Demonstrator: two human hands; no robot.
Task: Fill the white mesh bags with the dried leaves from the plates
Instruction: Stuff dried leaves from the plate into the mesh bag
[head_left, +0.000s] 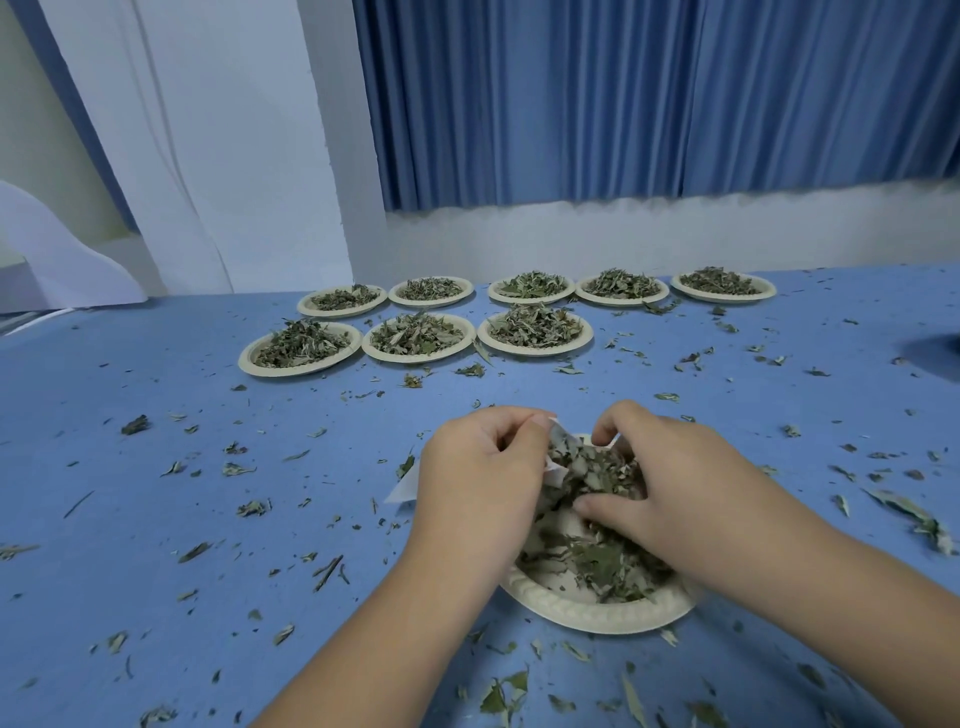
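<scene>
Pinching the mouth of the white mesh bag (557, 435) between thumb and fingers, the left hand (483, 467) holds it over the near plate (587, 613); the right hand (670, 483) clutches dried leaves (597, 561) at the opening. Stuffing is under way, I judge; next, push that clump inside. Eight full plates (535, 332) sit farther off.

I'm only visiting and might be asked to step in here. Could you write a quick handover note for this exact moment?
Left hand grips the white mesh bag open above the near plate.
Right hand grips a clump of leaves at the bag's mouth.
Done: the bag holds some leaves; the near plate has leaves left on it.
Eight full plates wait at the back of the blue table, with loose bits scattered about. No finished bag is in view.
Left: finish this bag, then the other plates.
</scene>
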